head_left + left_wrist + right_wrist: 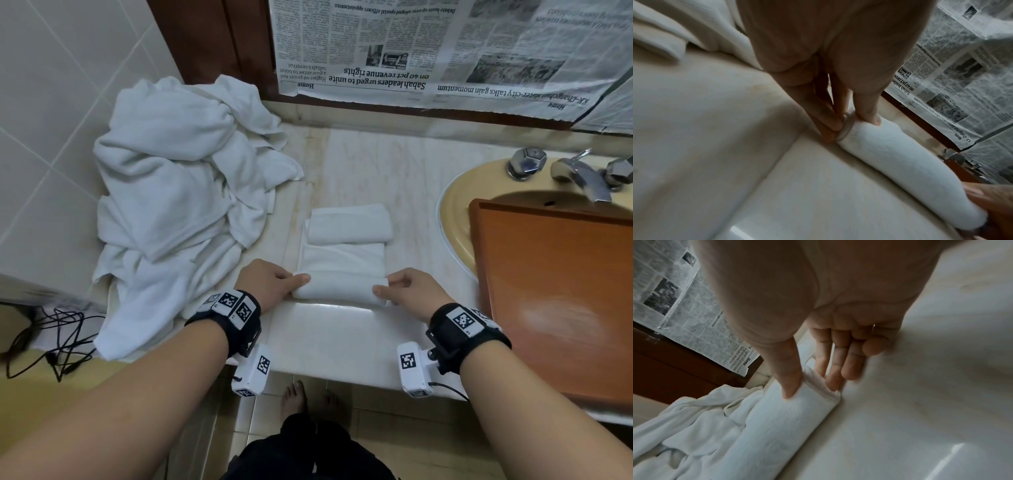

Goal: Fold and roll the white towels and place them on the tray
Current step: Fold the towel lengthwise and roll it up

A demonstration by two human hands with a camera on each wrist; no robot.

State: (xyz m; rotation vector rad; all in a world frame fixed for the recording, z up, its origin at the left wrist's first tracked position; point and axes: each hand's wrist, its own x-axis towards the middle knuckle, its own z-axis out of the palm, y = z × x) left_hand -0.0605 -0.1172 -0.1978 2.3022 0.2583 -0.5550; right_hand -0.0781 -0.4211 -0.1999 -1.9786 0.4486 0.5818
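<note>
Partly rolled white terry towel [340,286], lying on the pale marble counter [329,337] near its front edge, rolled end nearest the person, flat unrolled part stretching away toward the wall. Pinched at its left end by the left hand [270,282], thumb [869,112] on top of the roll and fingers [826,125] against the end face. Pinched at its right end by the right hand [407,291], thumb [789,382] over the top and fingertips [833,379] tucked at the end (little finger standing clear of the cloth). Just beyond the flat part, touching it, a second white towel already rolled [349,224], lying crosswise. To the left, a loose heap of crumpled white towels [178,205], spilling over the counter's front edge. To the right, a rectangular orange-brown wooden tray [561,294] with nothing seen on it, resting across the yellow oval basin [452,212], chrome taps [582,171] behind. Along the back, upside-down newspaper sheets [445,44] taped over a dark wooden frame. Far left, tangled black cables [51,339] lower down, beside the counter.
</note>
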